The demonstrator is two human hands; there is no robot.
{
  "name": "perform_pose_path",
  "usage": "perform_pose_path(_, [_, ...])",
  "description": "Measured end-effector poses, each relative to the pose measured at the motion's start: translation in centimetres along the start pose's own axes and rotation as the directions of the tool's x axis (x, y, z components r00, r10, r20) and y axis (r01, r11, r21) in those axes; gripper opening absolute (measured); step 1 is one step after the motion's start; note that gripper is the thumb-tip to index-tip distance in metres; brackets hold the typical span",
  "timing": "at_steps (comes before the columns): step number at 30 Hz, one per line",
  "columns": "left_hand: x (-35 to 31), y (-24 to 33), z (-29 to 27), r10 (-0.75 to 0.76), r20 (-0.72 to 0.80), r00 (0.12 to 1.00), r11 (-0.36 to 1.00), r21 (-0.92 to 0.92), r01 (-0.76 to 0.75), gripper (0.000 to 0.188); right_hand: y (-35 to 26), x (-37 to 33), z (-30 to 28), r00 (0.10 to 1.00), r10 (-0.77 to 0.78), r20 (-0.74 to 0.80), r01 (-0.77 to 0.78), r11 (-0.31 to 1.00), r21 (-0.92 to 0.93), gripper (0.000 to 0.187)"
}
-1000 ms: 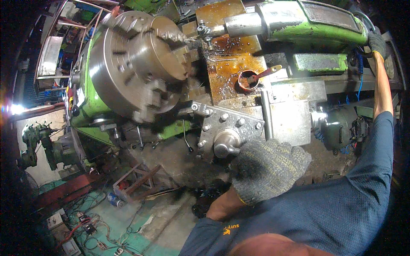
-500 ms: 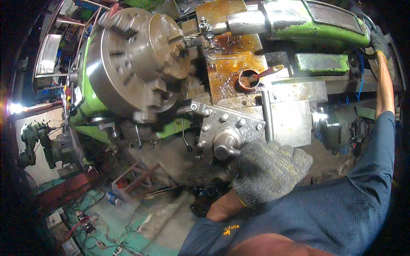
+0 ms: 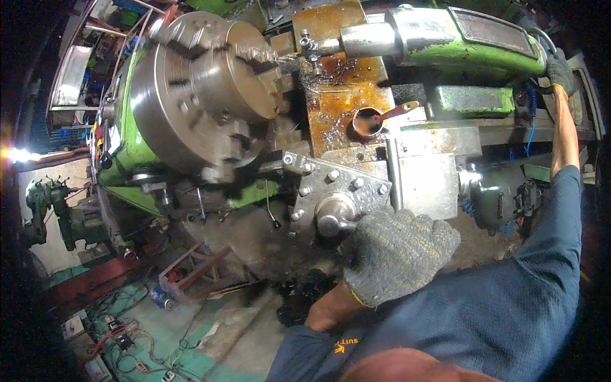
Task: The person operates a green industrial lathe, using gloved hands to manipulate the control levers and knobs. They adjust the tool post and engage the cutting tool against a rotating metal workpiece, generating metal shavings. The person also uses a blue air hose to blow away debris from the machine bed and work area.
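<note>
While the left hand (image 3: 404, 258), just below frame centre, has its fingers clamped on the tool-post lever (image 3: 348, 226), whose end vanishes into the glove's left edge, steady pressure seems best, well apart from the blurred chuck (image 3: 184, 95), upper left. Upper right, the right hand (image 3: 560, 76) meets the handwheel (image 3: 545, 38); I can't tell its fingers' hold.

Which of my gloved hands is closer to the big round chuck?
Your left hand, by the tool post in the middle; your right hand is farther off, at the right end of the green tailstock.
</note>
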State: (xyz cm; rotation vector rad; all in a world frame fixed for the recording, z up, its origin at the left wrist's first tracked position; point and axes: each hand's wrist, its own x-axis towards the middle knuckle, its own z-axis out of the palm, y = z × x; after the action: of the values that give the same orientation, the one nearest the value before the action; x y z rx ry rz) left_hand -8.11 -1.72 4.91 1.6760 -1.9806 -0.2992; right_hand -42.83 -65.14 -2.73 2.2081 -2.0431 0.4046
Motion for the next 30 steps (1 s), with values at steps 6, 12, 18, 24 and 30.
perform_pose_path(6, [-0.1,-0.2,-0.8,-0.01,-0.01,1.0,0.998,-0.061,0.009,0.01,-0.3,-0.1,0.7,0.989,-0.05,-0.139,0.05,0.999,-0.003,0.048])
perform_pose_path(12, [0.3,0.3,-0.7,-0.049,0.002,0.999,0.997,-0.068,0.049,0.01,0.9,0.8,1.2,0.998,0.017,-0.058,-0.02,0.998,-0.051,0.051])
perform_pose_path(18, [-0.1,0.8,0.3,-0.15,0.064,0.987,0.986,0.079,0.145,0.01,2.0,3.6,3.1,0.996,-0.065,-0.056,0.069,0.995,0.075,0.058])
perform_pose_path(24, [-0.2,0.6,1.9,-0.135,-0.152,0.979,0.966,0.202,0.164,0.011,14.6,5.5,7.6,0.998,-0.062,-0.001,0.045,0.703,0.709,0.053])
perform_pose_path(30, [0.7,0.2,4.5,-0.099,-0.431,0.897,0.884,0.376,0.279,0.015,24.2,0.2,24.6,0.977,-0.209,0.053,0.083,0.593,0.801,0.041])
